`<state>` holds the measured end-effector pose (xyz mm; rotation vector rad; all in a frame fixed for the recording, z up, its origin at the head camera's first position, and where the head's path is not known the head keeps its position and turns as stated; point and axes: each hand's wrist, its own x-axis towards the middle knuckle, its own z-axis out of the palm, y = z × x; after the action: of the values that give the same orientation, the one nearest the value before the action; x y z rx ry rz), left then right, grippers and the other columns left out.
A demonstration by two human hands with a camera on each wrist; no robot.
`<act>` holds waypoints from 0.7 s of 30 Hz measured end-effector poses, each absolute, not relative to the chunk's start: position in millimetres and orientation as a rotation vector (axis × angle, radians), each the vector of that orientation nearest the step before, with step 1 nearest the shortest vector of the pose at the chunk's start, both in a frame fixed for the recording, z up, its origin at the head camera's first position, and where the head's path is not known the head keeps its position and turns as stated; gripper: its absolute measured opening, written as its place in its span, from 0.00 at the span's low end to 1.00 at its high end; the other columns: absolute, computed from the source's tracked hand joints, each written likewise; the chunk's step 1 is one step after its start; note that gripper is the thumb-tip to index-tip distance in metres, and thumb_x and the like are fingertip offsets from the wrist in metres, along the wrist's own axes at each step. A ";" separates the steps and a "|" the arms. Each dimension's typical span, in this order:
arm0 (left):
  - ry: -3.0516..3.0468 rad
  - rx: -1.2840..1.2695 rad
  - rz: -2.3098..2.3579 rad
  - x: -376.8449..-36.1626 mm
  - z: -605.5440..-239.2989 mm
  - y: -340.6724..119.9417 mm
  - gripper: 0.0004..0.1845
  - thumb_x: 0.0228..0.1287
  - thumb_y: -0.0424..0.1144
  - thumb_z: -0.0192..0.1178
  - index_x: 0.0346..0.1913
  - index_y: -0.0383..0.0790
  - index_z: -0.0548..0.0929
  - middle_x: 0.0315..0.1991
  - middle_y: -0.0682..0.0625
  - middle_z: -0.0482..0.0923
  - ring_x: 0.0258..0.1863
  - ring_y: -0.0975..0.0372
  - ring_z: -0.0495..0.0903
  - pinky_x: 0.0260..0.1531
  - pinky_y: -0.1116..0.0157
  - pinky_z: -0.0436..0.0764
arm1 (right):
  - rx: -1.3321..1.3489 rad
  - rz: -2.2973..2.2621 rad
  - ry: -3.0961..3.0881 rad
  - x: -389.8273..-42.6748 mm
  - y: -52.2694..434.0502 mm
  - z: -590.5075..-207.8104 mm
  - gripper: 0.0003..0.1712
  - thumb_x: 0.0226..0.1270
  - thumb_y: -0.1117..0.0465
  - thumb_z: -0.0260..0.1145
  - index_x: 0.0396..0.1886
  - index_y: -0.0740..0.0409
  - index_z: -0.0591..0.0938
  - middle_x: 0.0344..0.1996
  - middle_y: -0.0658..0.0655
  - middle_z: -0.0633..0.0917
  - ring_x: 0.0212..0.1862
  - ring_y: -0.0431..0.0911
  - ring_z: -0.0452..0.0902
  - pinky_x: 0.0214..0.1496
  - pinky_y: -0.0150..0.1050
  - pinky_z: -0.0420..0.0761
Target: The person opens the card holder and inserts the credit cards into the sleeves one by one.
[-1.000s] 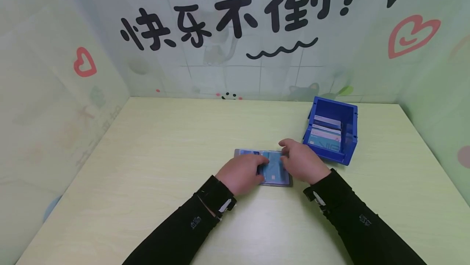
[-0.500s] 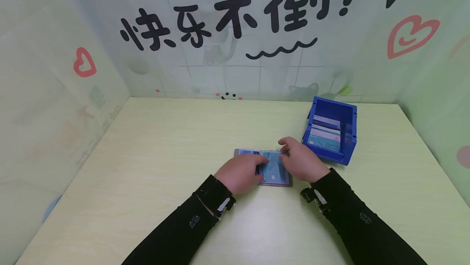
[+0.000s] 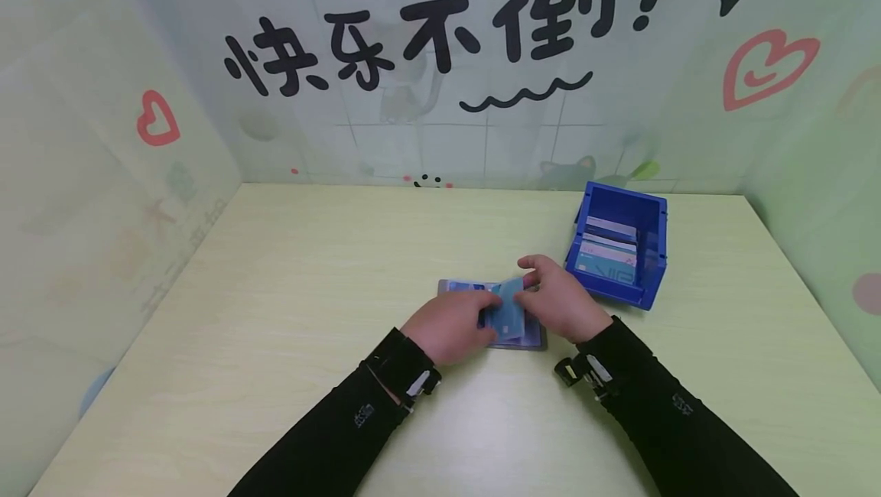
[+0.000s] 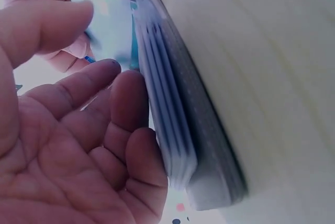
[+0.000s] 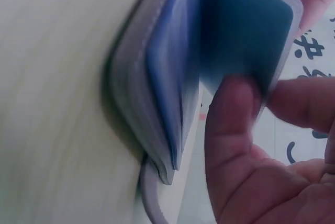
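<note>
Lying open on the table (image 3: 275, 313), near its middle, a card holder (image 3: 460, 286) sits under both hands. At the holder's 7 o'clock the left hand (image 3: 450, 325) presses its fingers (image 4: 123, 103) against the stacked sleeves, fingers only loosely bent and curled round nothing that I can see. At 3 o'clock the right hand (image 3: 560, 302) pinches 1 blue sleeve (image 3: 508, 306) between thumb (image 5: 233, 130) and forefinger, lifting it off the stack so it stands tilted; the right wrist view shows the thumb clamped on that sleeve's edge, with the remaining sleeves lying flat below. At 2 o'clock from the holder, just beyond the right hand, stands a blue bin (image 3: 650, 210) with several cards (image 3: 609, 252) filed upright inside. Both forearms wear black sleeves.
</note>
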<state>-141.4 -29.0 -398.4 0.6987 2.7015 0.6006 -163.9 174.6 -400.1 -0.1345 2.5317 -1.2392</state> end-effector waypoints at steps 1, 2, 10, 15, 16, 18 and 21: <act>2.697 0.697 0.619 -141.5 -398.2 -29.6 0.26 0.75 0.46 0.64 0.71 0.45 0.80 0.68 0.51 0.81 0.69 0.58 0.79 0.67 0.57 0.79 | -0.141 -1.250 2.516 -163.7 174.4 -400.0 0.34 0.77 0.62 0.62 0.78 0.65 0.64 0.53 0.64 0.82 0.45 0.52 0.81 0.44 0.42 0.83; 2.693 0.691 0.634 -141.7 -398.0 -30.3 0.26 0.75 0.48 0.64 0.71 0.44 0.80 0.68 0.50 0.81 0.68 0.58 0.80 0.67 0.56 0.79 | -0.151 -1.258 2.504 -163.4 174.5 -400.1 0.34 0.77 0.62 0.62 0.78 0.65 0.64 0.50 0.63 0.84 0.41 0.50 0.81 0.39 0.40 0.80; 2.664 0.578 0.873 -150.3 -399.3 -37.0 0.29 0.78 0.56 0.59 0.71 0.40 0.77 0.66 0.47 0.79 0.59 0.56 0.79 0.63 0.55 0.80 | -0.251 -1.327 2.427 -158.3 168.3 -400.2 0.31 0.82 0.57 0.59 0.77 0.65 0.67 0.51 0.63 0.90 0.37 0.46 0.86 0.46 0.41 0.86; 2.695 0.520 0.901 -155.1 -400.0 -39.4 0.25 0.83 0.48 0.52 0.73 0.39 0.74 0.68 0.45 0.78 0.61 0.55 0.79 0.69 0.53 0.77 | -0.259 -1.323 2.389 -156.1 162.4 -401.8 0.27 0.83 0.56 0.58 0.75 0.64 0.72 0.56 0.63 0.88 0.44 0.47 0.87 0.49 0.43 0.89; 2.701 0.508 0.906 -155.6 -400.0 -39.7 0.24 0.83 0.46 0.51 0.73 0.38 0.74 0.68 0.44 0.78 0.62 0.55 0.79 0.69 0.52 0.77 | -0.265 -1.316 2.390 -155.6 161.5 -402.0 0.27 0.83 0.56 0.58 0.74 0.64 0.72 0.55 0.63 0.88 0.44 0.47 0.87 0.49 0.43 0.89; 2.707 0.477 0.928 -156.6 -399.6 -40.2 0.23 0.84 0.43 0.49 0.74 0.38 0.73 0.68 0.45 0.79 0.62 0.56 0.80 0.69 0.52 0.77 | -0.283 -1.296 2.396 -154.9 160.4 -402.2 0.27 0.83 0.55 0.58 0.74 0.64 0.73 0.54 0.62 0.89 0.43 0.46 0.86 0.49 0.43 0.89; 2.719 0.429 0.974 -158.3 -398.9 -41.3 0.23 0.84 0.43 0.47 0.74 0.38 0.73 0.67 0.44 0.80 0.60 0.55 0.81 0.68 0.51 0.77 | -0.318 -1.274 2.401 -153.4 158.9 -402.7 0.28 0.83 0.55 0.59 0.74 0.65 0.73 0.51 0.60 0.89 0.41 0.45 0.86 0.47 0.42 0.88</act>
<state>-158.3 -41.3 -398.9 0.4292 2.7193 0.9735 -153.4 158.9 -402.7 -0.3176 2.4013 -1.2738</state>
